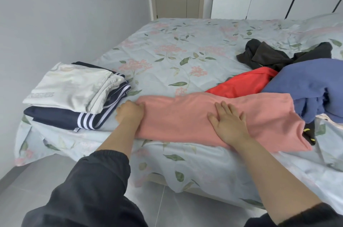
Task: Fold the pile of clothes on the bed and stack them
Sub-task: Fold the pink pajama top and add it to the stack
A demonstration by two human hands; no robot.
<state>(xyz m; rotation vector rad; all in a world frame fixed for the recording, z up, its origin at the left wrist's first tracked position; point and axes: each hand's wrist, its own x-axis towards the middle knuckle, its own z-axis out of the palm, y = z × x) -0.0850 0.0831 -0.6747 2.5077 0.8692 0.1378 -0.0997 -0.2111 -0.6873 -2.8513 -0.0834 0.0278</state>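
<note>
The left hand (130, 113) curls its fingers round the left end of the pink garment (178, 115). The right hand (229, 124) presses flat on it, fingers straight and spread. The garment lies lengthwise along the bed (185, 50) at its near edge. The folded stack (74, 85) sits at ten o'clock from the left hand, and the unfolded pile (306, 82) at two o'clock from the right hand.

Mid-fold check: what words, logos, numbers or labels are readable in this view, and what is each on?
Nothing can be read here.
White folded garment: printed band near its front edge, too blurred to read.
Navy garment: small tag at its front edge, too small to read; white stripes, no letters.
Black garment beneath the pink garment: yellow marks, not legible.
</note>
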